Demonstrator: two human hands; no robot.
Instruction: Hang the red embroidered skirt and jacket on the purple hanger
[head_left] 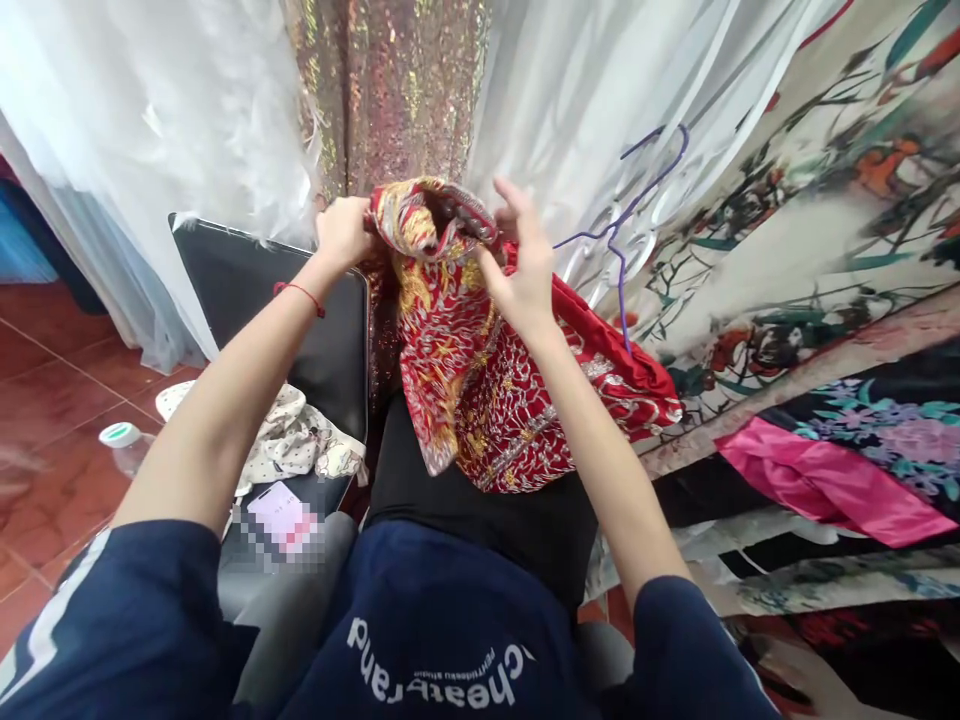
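Observation:
A red garment [517,420] with dense gold and silver embroidery hangs over my lap, its upper part held up in front of me. A rolled, tube-like opening [431,225] shows at its top. My left hand [346,232] has its fingers closed on the left edge of this opening. On the other side, my right hand [525,270] is at the right edge, thumb and fingers spread apart and slightly blurred. Its thumb is against the cloth or just beside it. Part of the garment lies behind my right forearm, near a purple hanger [619,225].
To the left is a black chair [315,330] with a spotted white cloth [289,440] and a phone [283,515] on its seat. A green-capped bottle [124,440] stands nearby. Sequined fabric [405,90] and white fabric [547,90] hang ahead; floral cloth [810,200] is at right.

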